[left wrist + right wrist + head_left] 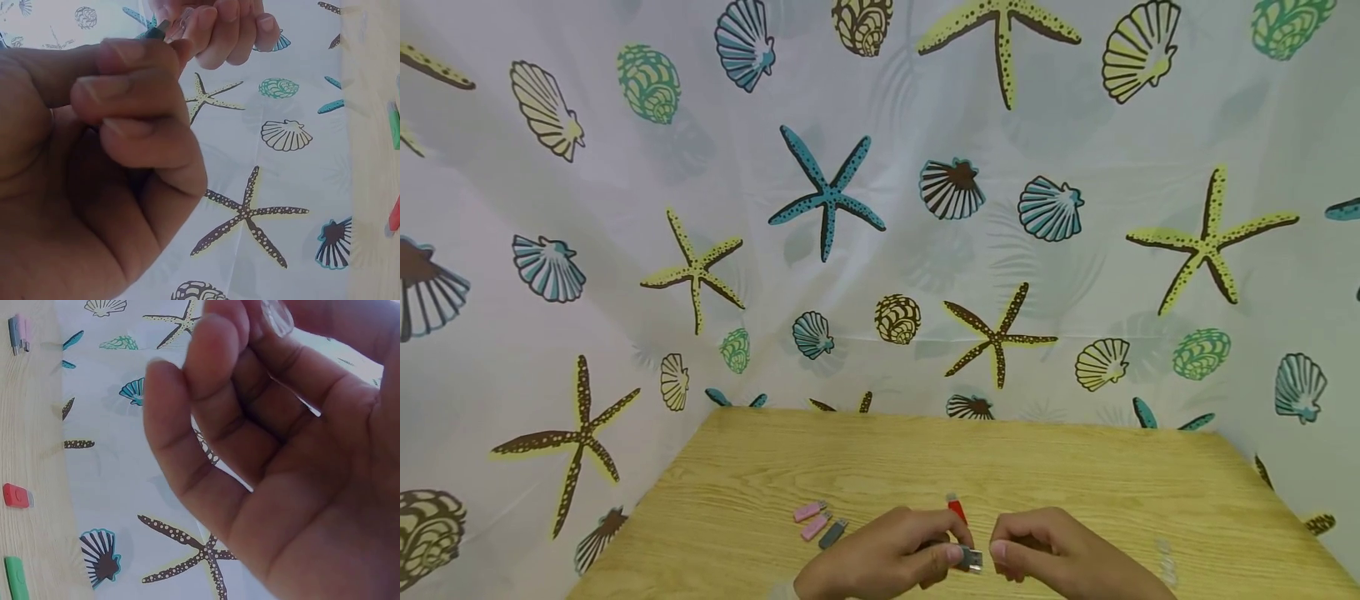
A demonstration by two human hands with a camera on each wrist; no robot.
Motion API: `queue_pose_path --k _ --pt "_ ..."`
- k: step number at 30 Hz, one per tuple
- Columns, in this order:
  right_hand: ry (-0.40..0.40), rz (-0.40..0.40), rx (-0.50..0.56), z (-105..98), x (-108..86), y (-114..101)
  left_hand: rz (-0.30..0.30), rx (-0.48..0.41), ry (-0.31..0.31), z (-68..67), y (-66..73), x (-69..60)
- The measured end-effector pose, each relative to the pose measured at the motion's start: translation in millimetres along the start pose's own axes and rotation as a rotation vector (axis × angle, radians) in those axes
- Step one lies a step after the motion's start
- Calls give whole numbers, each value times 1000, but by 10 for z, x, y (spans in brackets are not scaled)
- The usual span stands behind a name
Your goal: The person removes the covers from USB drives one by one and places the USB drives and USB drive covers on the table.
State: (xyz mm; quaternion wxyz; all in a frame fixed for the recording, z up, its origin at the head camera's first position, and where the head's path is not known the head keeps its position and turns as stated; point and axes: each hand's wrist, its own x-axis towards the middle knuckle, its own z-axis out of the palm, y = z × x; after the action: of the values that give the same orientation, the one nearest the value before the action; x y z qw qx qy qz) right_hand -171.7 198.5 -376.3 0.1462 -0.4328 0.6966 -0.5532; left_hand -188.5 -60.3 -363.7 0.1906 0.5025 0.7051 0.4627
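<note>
My left hand (887,554) pinches a dark USB stick (968,558) between thumb and fingers, its metal plug pointing right toward the other hand. Just across from it, my right hand (1052,550) pinches a small clear plastic cap (277,317), seen at the top of the right wrist view. In the left wrist view the plug and the clear cap are close together; whether they touch I cannot tell. Behind the hands lies a red USB stick (956,507). Left of my left hand are two pink USB sticks (809,511) and a grey one (832,534).
Several clear caps (1167,562) lie on the wooden table (925,458) to the right. A green USB stick (17,578) shows near the red one in the right wrist view. A white curtain (880,267) printed with shells and starfish surrounds the table's back and sides.
</note>
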Motion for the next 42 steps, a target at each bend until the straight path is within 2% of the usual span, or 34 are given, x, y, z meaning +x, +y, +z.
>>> queue_pose_path --k 7,13,15,23,26,34,38,42 --pt "51 15 -42 -14 -4 -4 -47 1 54 -54 6 -40" --pt "94 102 -136 -29 -13 -15 -70 5 133 -108 -8 -74" --pt "99 124 -160 -33 -18 -24 -84 33 156 -127 -8 -80" --pt "140 130 -278 -47 -46 -16 -140 259 256 -202 -14 -136" --pt "168 162 -291 -54 -61 -22 -158 288 286 -235 -24 -165" --pt "335 338 -281 -90 -60 -44 -207 247 326 -320 -70 -215" --pt "407 358 -299 -115 -83 -43 -252 228 328 -374 -108 -251" --pt "455 375 -356 -163 -125 -50 -284 265 334 -440 -160 -286"
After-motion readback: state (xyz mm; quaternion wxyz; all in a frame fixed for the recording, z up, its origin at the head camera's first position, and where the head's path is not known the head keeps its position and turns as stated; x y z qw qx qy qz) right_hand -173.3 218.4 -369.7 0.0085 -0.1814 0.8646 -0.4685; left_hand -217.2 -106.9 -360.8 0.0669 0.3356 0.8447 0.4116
